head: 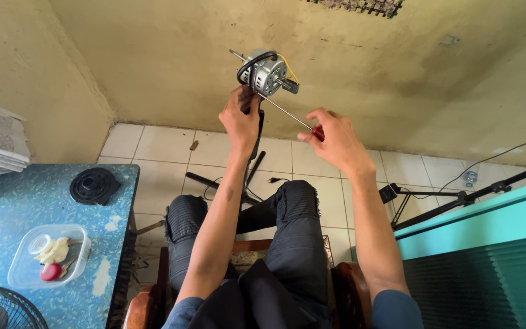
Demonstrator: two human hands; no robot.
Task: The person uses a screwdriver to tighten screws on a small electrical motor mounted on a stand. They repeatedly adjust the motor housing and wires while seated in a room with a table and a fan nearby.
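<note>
Left hand (241, 119) is clamped around the base of the fan motor (266, 73), holding it up in the air above the knees. Right hand (330, 137) pinches the red-handled screwdriver (287, 114), whose tip meets the motor's underside.

silver motor (267, 74) — black cable (252, 61), red-handled screwdriver (299, 122), mottled blue table (31, 201)

Both forearms reach up and forward from the seated body, bare below rolled blue sleeves. The left hand (241, 116) is raised highest — fingers curled shut in a fist-like grip, wrist straight. The right hand (330, 137) sits lower and just beside it — thumb and fingertips pinched together, palm turned down.
</note>
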